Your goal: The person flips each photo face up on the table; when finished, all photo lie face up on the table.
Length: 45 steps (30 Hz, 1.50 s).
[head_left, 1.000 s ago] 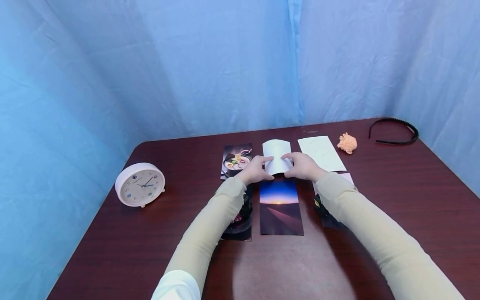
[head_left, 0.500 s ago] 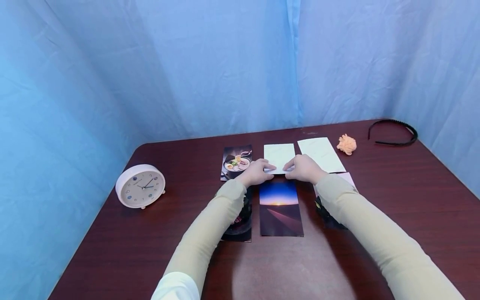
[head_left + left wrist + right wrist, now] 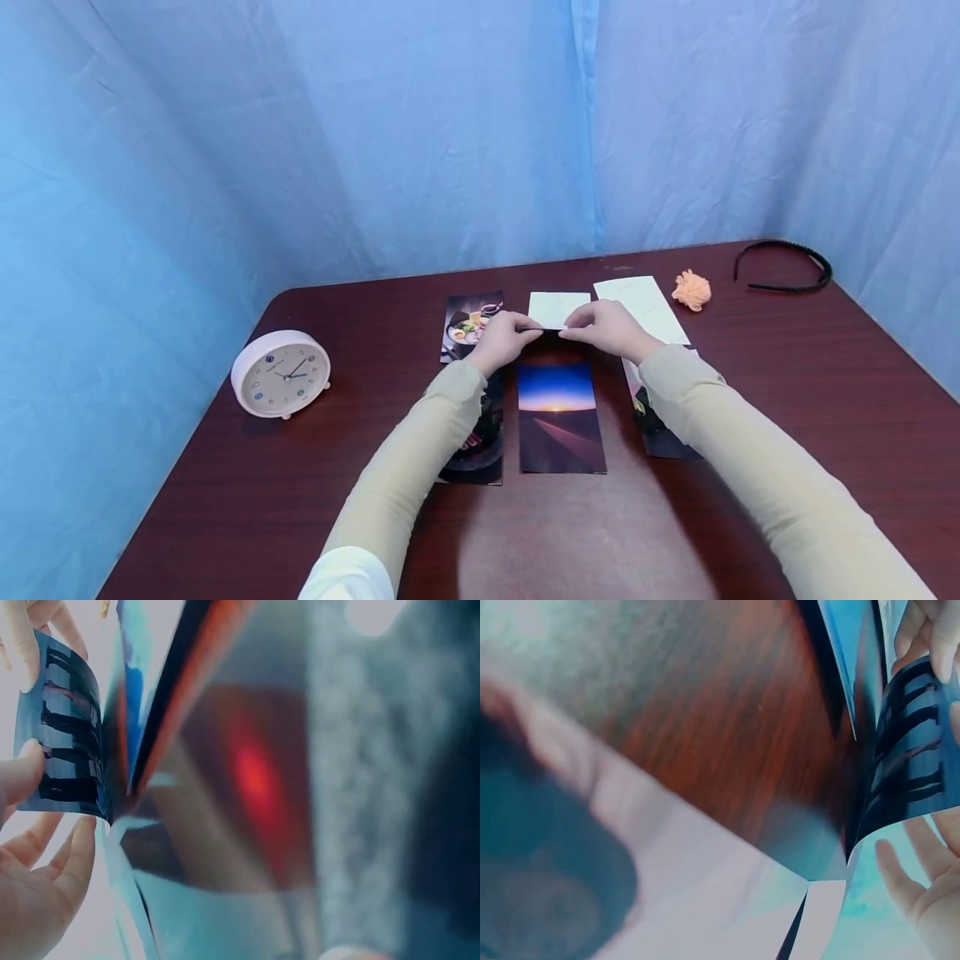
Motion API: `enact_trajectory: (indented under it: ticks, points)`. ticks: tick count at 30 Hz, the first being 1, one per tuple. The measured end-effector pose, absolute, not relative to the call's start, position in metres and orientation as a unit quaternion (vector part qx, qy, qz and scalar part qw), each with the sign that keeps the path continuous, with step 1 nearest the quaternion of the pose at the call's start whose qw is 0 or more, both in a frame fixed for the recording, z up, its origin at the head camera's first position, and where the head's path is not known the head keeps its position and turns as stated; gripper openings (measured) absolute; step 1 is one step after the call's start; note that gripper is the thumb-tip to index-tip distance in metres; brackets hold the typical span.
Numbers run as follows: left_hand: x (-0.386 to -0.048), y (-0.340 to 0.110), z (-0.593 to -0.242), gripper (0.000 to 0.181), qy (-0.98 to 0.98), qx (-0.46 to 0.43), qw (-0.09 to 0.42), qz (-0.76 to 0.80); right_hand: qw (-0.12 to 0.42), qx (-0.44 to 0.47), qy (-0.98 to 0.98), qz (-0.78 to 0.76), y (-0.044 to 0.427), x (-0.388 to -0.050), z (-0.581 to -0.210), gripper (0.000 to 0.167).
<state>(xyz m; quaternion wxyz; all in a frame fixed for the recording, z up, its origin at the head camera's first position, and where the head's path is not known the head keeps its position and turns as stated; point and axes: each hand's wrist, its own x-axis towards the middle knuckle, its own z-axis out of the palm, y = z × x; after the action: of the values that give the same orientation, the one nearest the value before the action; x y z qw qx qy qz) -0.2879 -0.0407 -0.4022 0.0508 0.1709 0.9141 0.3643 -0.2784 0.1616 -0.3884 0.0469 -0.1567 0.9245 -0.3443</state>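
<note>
A photo print (image 3: 558,305) lies white side up at the back middle of the table, its near edge bent upward. My left hand (image 3: 498,342) pinches that edge on the left, and my right hand (image 3: 609,328) pinches it on the right. Both wrist views show the curled print's picture side (image 3: 71,724), with several dark figures on blue. Just nearer than my hands lies a sunset photo (image 3: 559,429). Left of it are a ramen photo (image 3: 469,321), partly behind my left hand, and a dark photo (image 3: 483,446) partly under my left forearm.
Right of the hands lies another white-backed print (image 3: 643,305). Below it, a print (image 3: 663,443) is partly covered by my right forearm. A white clock (image 3: 281,372) stands left. A peach ruffled puff (image 3: 692,290) and black headband (image 3: 793,267) lie back right, before the blue curtain (image 3: 450,133).
The print was arched between my hands, then lay flatter. My fingers have closed on its near edge and raised it. The other things stay put.
</note>
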Motion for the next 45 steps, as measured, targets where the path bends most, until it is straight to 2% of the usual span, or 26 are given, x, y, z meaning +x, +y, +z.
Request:
enact_trajectory:
  ticks: [5,11,17,21,24,28,31,36,45]
  points:
    - [-0.285,-0.047,-0.397,0.02,0.895,0.145,0.014,0.422,0.019,-0.152,0.914,-0.377,0.166,-0.28,-0.387,0.028]
    - [-0.284,-0.052,-0.389,0.021,0.863,0.124,-0.027,0.489,-0.041,-0.145,0.913,-0.378,0.171,-0.281,-0.389,0.012]
    - [-0.277,-0.052,-0.383,0.02,0.836,0.105,-0.043,0.537,-0.109,-0.14,0.893,-0.412,0.167,-0.278,-0.386,0.008]
    - [-0.271,-0.05,-0.381,0.027,0.831,0.093,-0.046,0.547,-0.15,-0.127,0.884,-0.425,0.164,-0.276,-0.381,0.011]
    - [-0.269,-0.048,-0.381,0.031,0.827,0.089,-0.046,0.553,-0.169,-0.104,0.876,-0.439,0.161,-0.274,-0.376,0.02]
    - [-0.268,-0.047,-0.381,0.031,0.815,0.078,-0.066,0.57,-0.174,-0.079,0.864,-0.466,0.156,-0.272,-0.369,0.039]
    - [-0.268,-0.047,-0.382,0.03,0.8,0.066,-0.093,0.589,-0.175,-0.07,0.856,-0.482,0.152,-0.271,-0.365,0.046]
    - [-0.266,-0.047,-0.385,0.034,0.779,0.049,-0.12,0.614,-0.18,-0.046,0.844,-0.503,0.145,-0.268,-0.362,0.045]
    - [-0.266,-0.052,-0.393,0.042,0.749,-0.002,-0.11,0.653,-0.178,0.012,0.8,-0.573,0.134,-0.265,-0.362,0.04]
